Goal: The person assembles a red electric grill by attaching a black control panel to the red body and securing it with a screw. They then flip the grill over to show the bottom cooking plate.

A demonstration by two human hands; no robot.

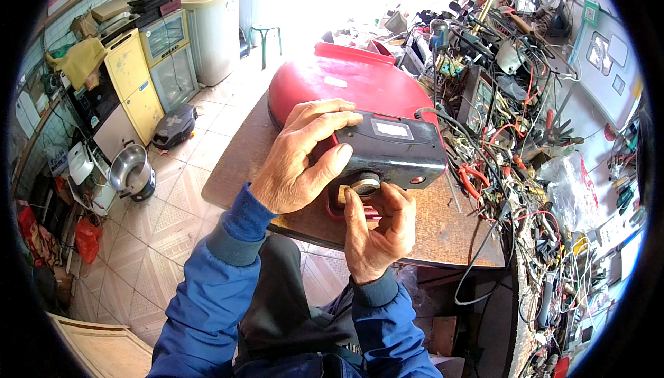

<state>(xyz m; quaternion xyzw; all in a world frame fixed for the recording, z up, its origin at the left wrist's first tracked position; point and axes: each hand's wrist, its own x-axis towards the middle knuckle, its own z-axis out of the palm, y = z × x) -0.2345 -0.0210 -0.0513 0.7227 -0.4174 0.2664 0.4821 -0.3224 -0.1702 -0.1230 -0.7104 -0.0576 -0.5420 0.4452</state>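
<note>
A red, rounded appliance [332, 82] with the look of an electric griddle stands on a brown wooden table [235, 163] before me. Its black control box [408, 144] faces me, with a pale label and a small red light on it. My left hand [301, 150] lies over the box's left part, fingers stretched along the top and thumb apart. At the front of the box, my right hand [377, 229] pinches a round dark knob [365, 184] with a light ring between thumb and fingers. Below it, a red handle [373, 215] is partly hidden by that hand.
A heap of cables, tools and parts [512, 115] fills the right side, with red-handled pliers [474, 181] near the table. A grey cable loop [477, 302] hangs at the table's right edge. On the left floor stand a metal pot [131, 170] and a black case [174, 127].
</note>
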